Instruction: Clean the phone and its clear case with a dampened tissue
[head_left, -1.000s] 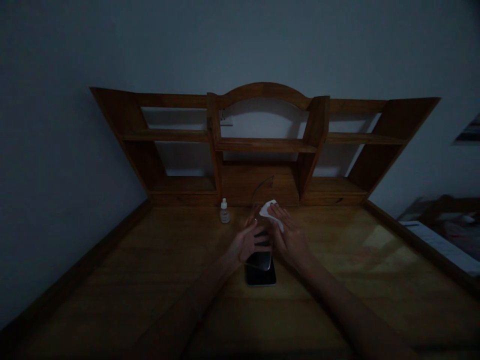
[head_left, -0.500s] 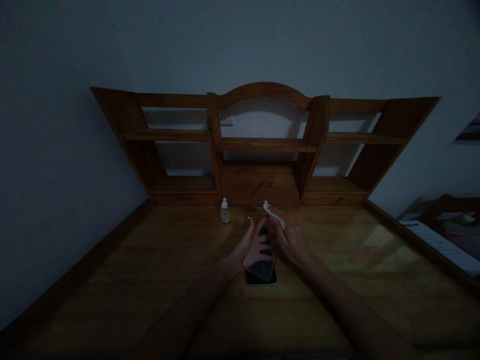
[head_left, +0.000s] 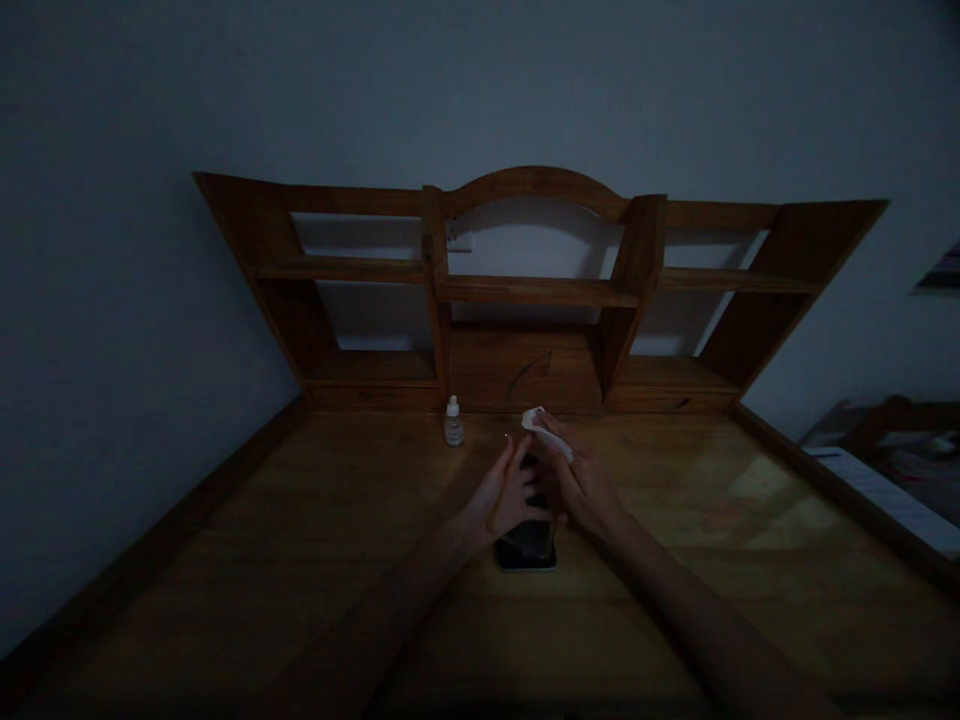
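Note:
My left hand (head_left: 504,497) grips a clear phone case (head_left: 534,540) by its sides, and its fingers show through the see-through material. The case is tilted above a dark phone (head_left: 526,558) that lies flat on the desk and is partly hidden. My right hand (head_left: 589,487) pinches a folded white wipe (head_left: 546,432) at the far end of the case. Whether the wipe touches the case is hard to tell in the dim light. Beyond my left hand a small clear bottle (head_left: 454,430) with a white dropper top stands upright.
The wooden desk (head_left: 315,560) has raised edges at left and right. Along its back stands a wooden shelf unit (head_left: 536,290) with compartments and small drawers. A wall socket (head_left: 459,236) shows behind it. White papers (head_left: 885,495) lie beyond the right edge.
The wipe now shows a broader face as my right hand turns slightly. The case in my left hand has tilted and lifted a little, uncovering more of the phone's near end.

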